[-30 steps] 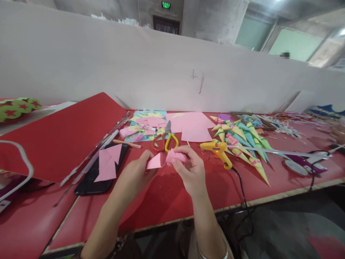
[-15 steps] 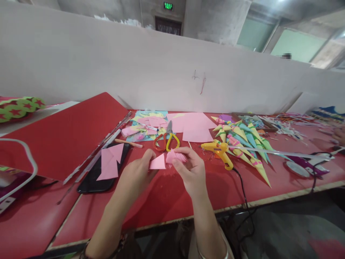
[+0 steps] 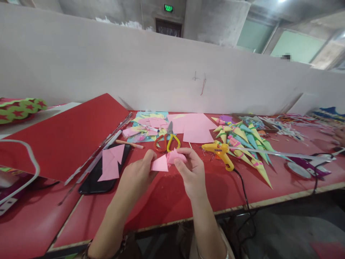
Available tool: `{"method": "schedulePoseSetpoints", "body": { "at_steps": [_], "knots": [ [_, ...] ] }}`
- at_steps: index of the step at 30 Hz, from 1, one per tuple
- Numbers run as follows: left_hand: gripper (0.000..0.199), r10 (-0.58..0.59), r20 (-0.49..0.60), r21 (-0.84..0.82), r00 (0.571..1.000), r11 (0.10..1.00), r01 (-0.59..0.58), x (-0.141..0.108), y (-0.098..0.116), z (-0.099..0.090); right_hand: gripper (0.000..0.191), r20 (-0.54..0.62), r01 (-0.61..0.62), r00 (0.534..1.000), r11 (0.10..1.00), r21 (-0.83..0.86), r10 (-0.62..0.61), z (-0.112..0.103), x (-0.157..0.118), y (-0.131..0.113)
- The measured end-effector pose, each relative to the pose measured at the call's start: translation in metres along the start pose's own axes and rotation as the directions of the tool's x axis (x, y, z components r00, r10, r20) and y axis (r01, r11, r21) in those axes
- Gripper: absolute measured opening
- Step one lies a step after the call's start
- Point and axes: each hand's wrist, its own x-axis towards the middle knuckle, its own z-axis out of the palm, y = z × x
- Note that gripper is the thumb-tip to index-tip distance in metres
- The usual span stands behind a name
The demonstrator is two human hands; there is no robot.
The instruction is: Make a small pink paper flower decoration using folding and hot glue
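My left hand [image 3: 138, 175] pinches a small flat pink foam or paper piece [image 3: 160, 164] between thumb and fingers. Closed around a curled pink bundle [image 3: 175, 157] is my right hand [image 3: 193, 175], its thumb pressed on the near side. The flat piece's right edge meets or lies very near the bundle; whether they are joined I cannot tell. Just beyond both hands lie scissors [image 3: 169, 132] with one red and one yellow handle. More pink cut pieces [image 3: 110, 164] rest on a black phone-like slab [image 3: 95, 187] left of my left hand.
A yellow glue gun [image 3: 221, 153] with a long clear stick and black cord lies to the right. Behind it are several pastel cones [image 3: 260, 169]. Pink sheets [image 3: 198, 131] and scraps [image 3: 151, 124] lie at the back, a red board [image 3: 81, 133] at left. Another person's hand [image 3: 339, 135] shows far right.
The bundle in my right hand has turned and shows a smoother rolled side. The flat piece in my left hand has shifted slightly right and down. The view has moved a little.
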Motion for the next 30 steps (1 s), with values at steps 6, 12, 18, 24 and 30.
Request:
{"method": "schedulePoseSetpoints", "body": {
  "at_steps": [6, 12, 18, 24, 30],
  "knots": [
    [0.008, 0.006, -0.036, -0.129, 0.999, 0.992, -0.010, 0.0004, -0.0003, 0.0008, 0.015, 0.034, -0.014, 0.999, 1.000, -0.020, 0.015, -0.0005, -0.0003, -0.0005],
    [0.005, 0.015, -0.064, -0.161, 0.998, 0.987, -0.025, -0.0001, -0.0007, -0.0003, 0.016, 0.066, 0.018, 0.998, 0.999, -0.031, -0.016, 0.0018, -0.0015, 0.0010],
    [0.007, 0.033, -0.078, -0.213, 0.996, 0.976, -0.049, 0.0000, -0.0034, 0.0006, 0.017, 0.048, -0.002, 0.999, 0.997, -0.077, 0.005, 0.0028, -0.0017, 0.0017],
    [0.010, 0.004, -0.052, -0.240, 0.999, 0.971, -0.016, 0.0002, -0.0023, -0.0028, 0.014, 0.076, 0.004, 0.997, 0.998, -0.057, 0.000, 0.0025, -0.0010, 0.0010],
    [0.012, 0.005, 0.015, -0.251, 1.000, 0.968, -0.001, -0.0002, 0.0016, -0.0067, 0.010, 0.131, 0.071, 0.989, 0.996, -0.048, -0.064, 0.0023, 0.0001, 0.0006]
  ]
}}
